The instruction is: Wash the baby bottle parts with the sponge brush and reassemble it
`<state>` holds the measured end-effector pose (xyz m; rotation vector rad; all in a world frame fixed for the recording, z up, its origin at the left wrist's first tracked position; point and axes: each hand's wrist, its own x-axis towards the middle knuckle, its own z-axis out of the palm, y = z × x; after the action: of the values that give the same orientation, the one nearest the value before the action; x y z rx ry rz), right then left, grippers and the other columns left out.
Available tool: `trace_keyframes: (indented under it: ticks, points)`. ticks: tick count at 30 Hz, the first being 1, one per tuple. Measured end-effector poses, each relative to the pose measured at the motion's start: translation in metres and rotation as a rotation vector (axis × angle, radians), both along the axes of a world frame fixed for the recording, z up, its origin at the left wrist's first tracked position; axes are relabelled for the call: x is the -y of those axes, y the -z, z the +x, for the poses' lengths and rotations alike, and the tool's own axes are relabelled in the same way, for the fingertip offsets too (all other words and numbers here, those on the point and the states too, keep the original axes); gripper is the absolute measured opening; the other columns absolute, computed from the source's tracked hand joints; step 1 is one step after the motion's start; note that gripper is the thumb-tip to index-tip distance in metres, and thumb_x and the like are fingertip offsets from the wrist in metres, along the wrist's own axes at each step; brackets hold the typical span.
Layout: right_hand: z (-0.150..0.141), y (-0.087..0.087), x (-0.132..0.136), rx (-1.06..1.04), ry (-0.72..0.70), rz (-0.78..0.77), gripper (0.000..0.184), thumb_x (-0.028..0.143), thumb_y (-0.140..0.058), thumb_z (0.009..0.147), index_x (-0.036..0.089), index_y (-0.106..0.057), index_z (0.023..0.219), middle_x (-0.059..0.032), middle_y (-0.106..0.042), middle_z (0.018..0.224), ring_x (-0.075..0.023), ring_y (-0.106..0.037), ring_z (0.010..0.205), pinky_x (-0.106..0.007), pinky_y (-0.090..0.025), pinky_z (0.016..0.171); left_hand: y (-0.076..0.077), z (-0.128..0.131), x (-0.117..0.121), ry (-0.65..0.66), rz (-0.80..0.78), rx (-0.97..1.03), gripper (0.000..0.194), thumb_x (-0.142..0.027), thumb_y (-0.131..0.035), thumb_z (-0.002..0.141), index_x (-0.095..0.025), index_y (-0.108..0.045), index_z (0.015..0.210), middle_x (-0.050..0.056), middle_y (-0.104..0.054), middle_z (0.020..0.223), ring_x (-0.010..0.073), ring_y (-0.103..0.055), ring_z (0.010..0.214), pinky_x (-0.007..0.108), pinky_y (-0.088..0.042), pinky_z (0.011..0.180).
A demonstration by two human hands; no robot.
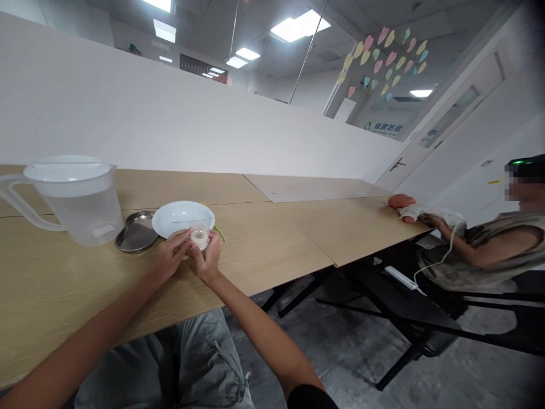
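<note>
Between my two hands is a small clear container (200, 237) with a whitish part inside; its exact kind is hard to make out. My left hand (174, 250) has its fingers closed on the container's left side. From the right and below, my right hand (207, 260) wraps round it, thumb toward the front. Just behind them stands a white bowl (182, 211), its near rim partly hidden by my hands. A thin yellow-green thing (219, 232) lies by the bowl's right side. To the left is a steel kidney dish (137, 234).
A translucent lidded pitcher (85, 207) stands at the left on the wooden table (264, 244). Behind the table runs a white wall (179, 130). On the right, a co-worker (489, 244) sits handling a doll (409, 207). A black chair (383, 289) holds a white power strip (400, 277).
</note>
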<state>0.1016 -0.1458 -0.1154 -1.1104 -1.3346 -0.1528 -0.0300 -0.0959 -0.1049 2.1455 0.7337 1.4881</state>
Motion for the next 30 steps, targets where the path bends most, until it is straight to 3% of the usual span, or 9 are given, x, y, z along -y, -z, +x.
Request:
trace_keyframes:
  ticks: [8, 11, 13, 15, 18, 22, 30]
  points:
    - [0.004, -0.003, 0.015, -0.066, -0.027, -0.048, 0.057, 0.064, -0.043, 0.091, 0.018, -0.048, 0.123, -0.0144, -0.058, 0.118, -0.0279, -0.055, 0.111, -0.049, -0.042, 0.098, -0.005, -0.002, 0.010, -0.010, 0.078, -0.120, 0.051, -0.052, -0.050, 0.094, -0.018, -0.058, 0.130, 0.012, -0.066, 0.125, 0.0247, -0.063, 0.115, 0.040, -0.051, 0.101]
    - [0.010, -0.025, 0.011, -0.140, -0.059, -0.026, 0.060, 0.061, -0.042, 0.092, 0.018, -0.045, 0.134, -0.0159, -0.057, 0.126, -0.0275, -0.054, 0.117, -0.047, -0.043, 0.101, -0.001, 0.001, 0.010, -0.024, 0.115, -0.190, 0.066, -0.057, -0.055, 0.090, -0.017, -0.046, 0.141, 0.015, -0.061, 0.131, 0.0279, -0.059, 0.120, 0.043, -0.048, 0.103]
    - [0.015, -0.048, 0.004, -0.108, -0.186, -0.067, 0.056, 0.059, -0.044, 0.093, 0.020, -0.050, 0.133, -0.0136, -0.060, 0.125, -0.0243, -0.059, 0.111, -0.042, -0.047, 0.098, 0.004, 0.003, 0.007, -0.036, 0.155, -0.217, 0.073, -0.059, -0.059, 0.086, -0.016, -0.041, 0.144, 0.016, -0.061, 0.130, 0.0295, -0.058, 0.121, 0.045, -0.047, 0.103]
    - [0.018, -0.071, -0.005, 0.016, -0.341, -0.151, 0.050, 0.058, -0.052, 0.091, 0.023, -0.058, 0.126, -0.0098, -0.065, 0.119, -0.0217, -0.062, 0.106, -0.039, -0.049, 0.096, 0.008, 0.005, 0.004, -0.057, 0.187, -0.232, 0.071, -0.059, -0.060, 0.086, -0.016, -0.044, 0.140, 0.015, -0.063, 0.126, 0.0306, -0.059, 0.119, 0.047, -0.047, 0.103]
    - [0.018, -0.089, -0.014, 0.133, -0.422, -0.252, 0.037, 0.055, -0.059, 0.087, 0.022, -0.070, 0.100, -0.0041, -0.071, 0.092, -0.0177, -0.065, 0.087, -0.034, -0.051, 0.086, 0.009, 0.007, 0.002, -0.077, 0.196, -0.232, 0.063, -0.059, -0.058, 0.087, -0.016, -0.050, 0.133, 0.014, -0.062, 0.125, 0.0322, -0.058, 0.119, 0.047, -0.046, 0.103]
    - [0.014, -0.083, -0.017, 0.163, -0.317, -0.229, 0.034, 0.048, -0.058, 0.088, 0.022, -0.065, 0.069, -0.0012, -0.066, 0.071, -0.0149, -0.061, 0.070, -0.029, -0.051, 0.071, 0.005, 0.008, 0.006, -0.048, 0.182, -0.223, 0.059, -0.059, -0.059, 0.086, -0.018, -0.053, 0.128, 0.013, -0.064, 0.123, 0.0303, -0.058, 0.118, 0.045, -0.046, 0.102]
    - [0.011, -0.075, -0.017, 0.171, -0.255, -0.136, 0.028, 0.038, -0.056, 0.087, 0.022, -0.058, 0.064, -0.0009, -0.062, 0.066, -0.0140, -0.059, 0.064, -0.027, -0.048, 0.064, 0.008, 0.010, 0.009, -0.037, 0.198, -0.193, 0.051, -0.056, -0.059, 0.088, -0.017, -0.059, 0.120, 0.011, -0.066, 0.116, 0.0282, -0.058, 0.112, 0.043, -0.047, 0.099]
